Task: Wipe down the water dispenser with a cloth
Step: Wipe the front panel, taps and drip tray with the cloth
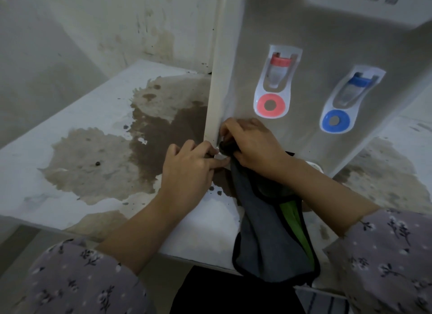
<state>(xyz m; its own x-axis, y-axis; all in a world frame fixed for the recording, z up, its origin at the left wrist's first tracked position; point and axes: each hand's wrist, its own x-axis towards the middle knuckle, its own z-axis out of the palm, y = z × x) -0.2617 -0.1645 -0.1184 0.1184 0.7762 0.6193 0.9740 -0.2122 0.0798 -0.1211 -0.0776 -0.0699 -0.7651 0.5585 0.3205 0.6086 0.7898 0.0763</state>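
The white water dispenser [327, 44] stands at upper right, with a red tap [272, 89] and a blue tap [343, 103] on its front. My right hand [250, 143] presses a bunched part of a grey cloth [266, 232] against the dispenser's lower left front corner. The cloth has black edging and a green inner side, and most of it hangs down over the table's front edge. My left hand [189, 168] rests just left of that corner, its fingertips touching the dispenser's base edge beside the cloth.
The dispenser sits on a white table [70, 131] with large brown stains [149, 136] to its left and more staining [383, 173] at the right. A stained wall [105, 26] rises behind. The table's front edge runs below my forearms.
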